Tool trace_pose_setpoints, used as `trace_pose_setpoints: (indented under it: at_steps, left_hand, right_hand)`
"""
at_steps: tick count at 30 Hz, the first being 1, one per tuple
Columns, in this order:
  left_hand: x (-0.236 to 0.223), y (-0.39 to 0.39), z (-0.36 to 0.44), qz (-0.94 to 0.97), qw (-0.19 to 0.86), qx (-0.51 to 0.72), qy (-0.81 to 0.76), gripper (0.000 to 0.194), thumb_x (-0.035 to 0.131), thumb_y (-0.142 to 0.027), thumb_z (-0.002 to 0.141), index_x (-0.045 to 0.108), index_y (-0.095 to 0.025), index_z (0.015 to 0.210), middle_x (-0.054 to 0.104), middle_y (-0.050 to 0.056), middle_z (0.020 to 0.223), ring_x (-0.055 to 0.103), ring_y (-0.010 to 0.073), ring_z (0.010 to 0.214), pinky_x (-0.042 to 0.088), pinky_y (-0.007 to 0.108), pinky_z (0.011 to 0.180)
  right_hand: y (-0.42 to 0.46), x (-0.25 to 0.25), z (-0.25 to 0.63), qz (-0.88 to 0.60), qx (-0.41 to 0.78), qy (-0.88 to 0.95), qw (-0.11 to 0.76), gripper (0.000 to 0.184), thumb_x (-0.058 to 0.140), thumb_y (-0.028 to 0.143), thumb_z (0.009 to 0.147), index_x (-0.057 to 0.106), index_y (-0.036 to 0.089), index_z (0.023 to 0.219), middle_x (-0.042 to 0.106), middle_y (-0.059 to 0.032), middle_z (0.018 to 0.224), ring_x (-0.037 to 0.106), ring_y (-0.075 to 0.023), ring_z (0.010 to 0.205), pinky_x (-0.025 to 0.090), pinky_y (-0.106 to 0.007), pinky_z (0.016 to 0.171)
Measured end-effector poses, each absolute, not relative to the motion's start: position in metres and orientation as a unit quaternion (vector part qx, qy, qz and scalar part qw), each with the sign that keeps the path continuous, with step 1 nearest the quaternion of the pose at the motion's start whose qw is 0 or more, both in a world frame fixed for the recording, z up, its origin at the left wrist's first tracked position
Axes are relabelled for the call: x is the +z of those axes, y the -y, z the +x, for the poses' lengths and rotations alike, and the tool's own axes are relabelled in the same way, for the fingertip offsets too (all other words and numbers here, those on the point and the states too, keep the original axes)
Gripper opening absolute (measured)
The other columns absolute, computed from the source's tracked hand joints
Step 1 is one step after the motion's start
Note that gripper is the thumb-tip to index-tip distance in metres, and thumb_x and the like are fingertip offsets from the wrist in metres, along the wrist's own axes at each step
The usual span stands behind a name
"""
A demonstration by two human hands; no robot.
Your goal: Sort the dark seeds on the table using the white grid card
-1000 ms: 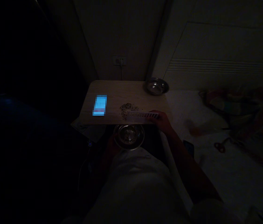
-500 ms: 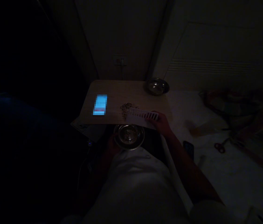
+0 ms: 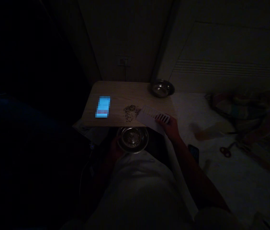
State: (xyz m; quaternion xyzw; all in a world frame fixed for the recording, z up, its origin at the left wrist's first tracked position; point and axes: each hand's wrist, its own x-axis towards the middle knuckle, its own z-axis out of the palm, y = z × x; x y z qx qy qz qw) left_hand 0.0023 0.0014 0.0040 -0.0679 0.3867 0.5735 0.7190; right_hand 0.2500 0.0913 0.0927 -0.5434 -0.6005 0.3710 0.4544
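rt hand [image 3: 172, 128] & slotted pc [image 3: 148, 119] moved rt

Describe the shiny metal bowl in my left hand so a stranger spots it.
Find the pale wood-grain table, then look just below its near edge. There your left hand holds a round, shiny metal bowl with small specks in it. Unlike the silvery metal bowl at the table's far right corner, it is hand-held.

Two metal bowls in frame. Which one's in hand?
The near bowl, just below the table's front edge: the left hand grips its left side. The other bowl sits at the table's far right corner, untouched.
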Motion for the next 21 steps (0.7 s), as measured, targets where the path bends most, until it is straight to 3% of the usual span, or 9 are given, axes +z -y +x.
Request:
trace_pose_setpoints:
  at_steps: [11, 21]
  left_hand:
    - [0.016, -0.002, 0.005, -0.092, 0.724, 0.557, -0.397, 0.026, 0.055, -0.025, 0.076, 0.064, -0.010, 0.096, 0.070, 0.010, 0.088, 0.065, 0.0240, 0.089, 0.049, 0.038, 0.085]
    - [0.010, -0.002, 0.004, -0.094, 0.721, 0.564, -0.392, 0.037, 0.056, -0.023, 0.074, 0.062, -0.013, 0.109, 0.071, 0.009, 0.088, 0.065, 0.0261, 0.091, 0.048, 0.041, 0.085]
  right_hand:
    - [-0.092, 0.096, 0.233, -0.523, 0.372, 0.621, 0.449, 0.026, 0.066, 0.036, 0.069, 0.066, 0.016, 0.086, 0.065, -0.0021, 0.076, 0.056, -0.0145, 0.065, 0.043, -0.025, 0.058]
    - [-0.098, 0.100, 0.231, -0.522, 0.382, 0.617, 0.447, 0.027, 0.066, 0.038, 0.068, 0.066, 0.017, 0.085, 0.065, -0.0029, 0.076, 0.056, -0.0148, 0.065, 0.043, -0.026, 0.059]
